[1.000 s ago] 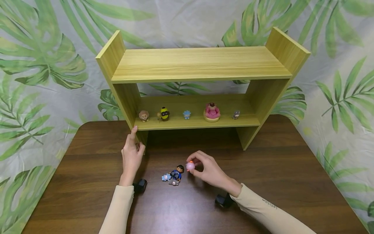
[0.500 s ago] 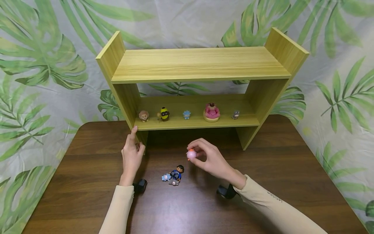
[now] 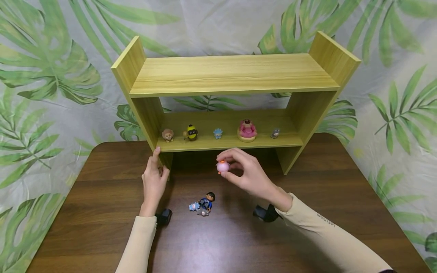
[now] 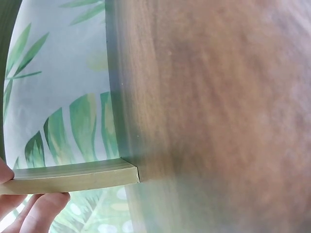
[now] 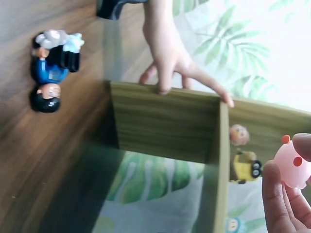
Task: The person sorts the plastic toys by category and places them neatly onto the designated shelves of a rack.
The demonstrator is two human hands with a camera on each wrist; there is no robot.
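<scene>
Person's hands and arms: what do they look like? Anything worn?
Left hand and right hand: bare, no gloves. Long cream sleeves on both arms, dark lettering on the right forearm. Black blocky device at each wrist.

We look at an indoor tabletop setup. Wrinkled leaf-print cloth backs our brown table and shelf.

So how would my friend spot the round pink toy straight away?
Find the wooden shelf. Below its lower board, in the head view, the right hand pinches the round pink toy. It has orange bits and is held, unlike the pink figure sitting on the shelf.
</scene>
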